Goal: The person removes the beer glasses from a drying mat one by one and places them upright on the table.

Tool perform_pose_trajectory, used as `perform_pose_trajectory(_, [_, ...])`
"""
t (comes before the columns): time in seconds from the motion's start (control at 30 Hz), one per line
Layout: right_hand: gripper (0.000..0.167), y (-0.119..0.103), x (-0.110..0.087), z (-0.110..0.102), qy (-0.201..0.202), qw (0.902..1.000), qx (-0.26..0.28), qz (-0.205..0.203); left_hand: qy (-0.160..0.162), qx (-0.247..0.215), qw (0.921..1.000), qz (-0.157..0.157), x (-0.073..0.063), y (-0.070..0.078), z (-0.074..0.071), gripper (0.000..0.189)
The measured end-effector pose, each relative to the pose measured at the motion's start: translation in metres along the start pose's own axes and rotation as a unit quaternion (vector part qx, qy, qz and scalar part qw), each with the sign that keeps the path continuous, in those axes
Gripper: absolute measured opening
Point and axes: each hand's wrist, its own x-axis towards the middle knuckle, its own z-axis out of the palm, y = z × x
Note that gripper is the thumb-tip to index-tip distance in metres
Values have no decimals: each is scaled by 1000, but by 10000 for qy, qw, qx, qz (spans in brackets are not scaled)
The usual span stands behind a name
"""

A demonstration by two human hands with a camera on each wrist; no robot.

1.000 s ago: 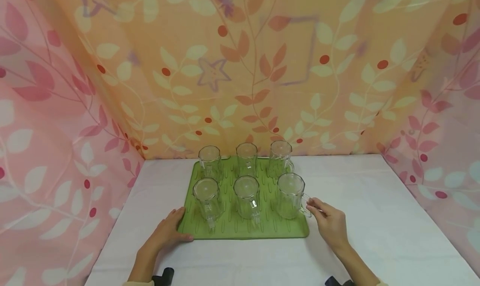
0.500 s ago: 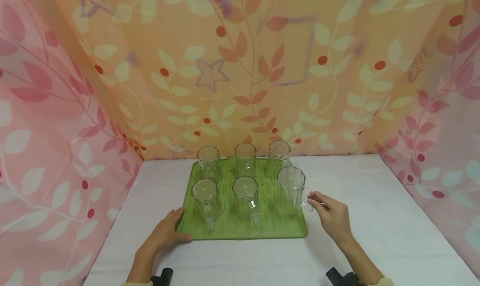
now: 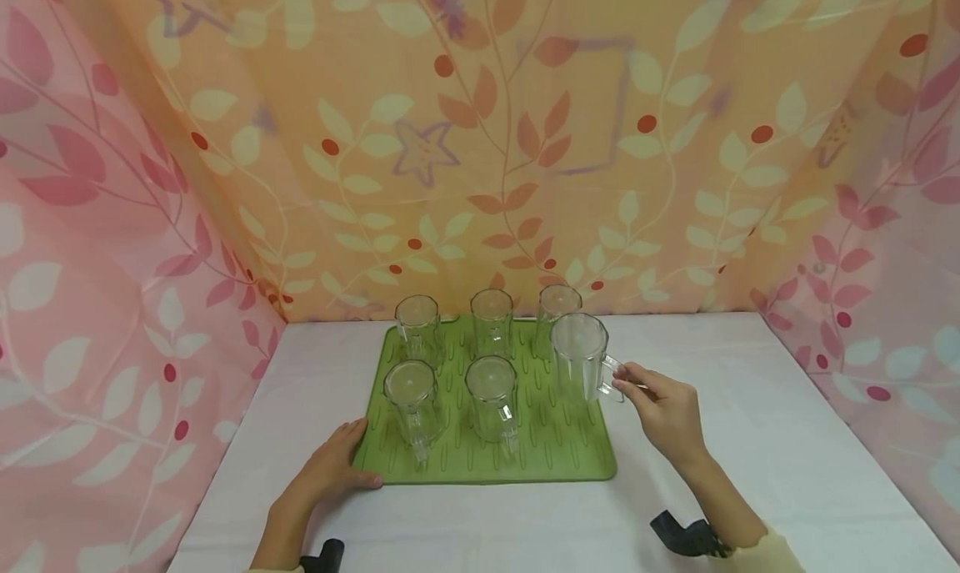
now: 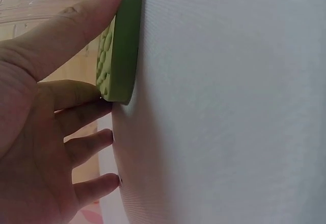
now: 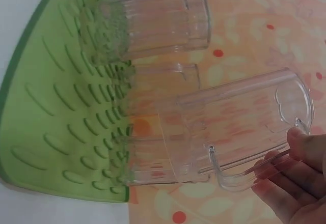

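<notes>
From where I stand, the thumb and fingers of the right hand [image 3: 666, 410] are closed in a pinch on the handle [image 3: 611, 381] of a glass mug [image 3: 579, 356], which they hold up above the right side of a green mat [image 3: 555, 460], its body leaning slightly and its handle turned to the person's right. The fingers of the left hand [image 3: 333, 460] are spread apart at the mat's near left corner: the thumb lies against the front edge, the forefinger touches around the corner, and the other fingertips reach down to the white cloth [image 3: 757, 414] underneath. Five more clear mugs stand on the ridged mat. In the near row are a front left mug [image 3: 412, 394] and a front middle mug [image 3: 492, 398], handles facing the person; behind them come a back left mug [image 3: 417, 327], a back middle mug [image 3: 492, 319] and a back right mug [image 3: 558, 298], the last partly hidden by the held one. Each wrist carries a dark device, and a pale sleeve [image 3: 765, 556] shows at the right forearm. Beyond the table hangs an orange leaf-patterned curtain [image 3: 480, 181], with pink leafy cloth [image 3: 75, 264] down both sides.
</notes>
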Motion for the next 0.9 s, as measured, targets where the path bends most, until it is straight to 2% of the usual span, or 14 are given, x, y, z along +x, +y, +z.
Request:
perform_pose_trajectory(0.5, [24, -4, 25, 0, -335, 9989, -129, -301, -20, 61, 10000, 0, 0, 0, -1, 114])
perform_pose_trajectory(0.9, [28, -5, 37, -6, -252, 9945, -320, -961, -76, 121, 9999, -11, -1, 2, -5, 109])
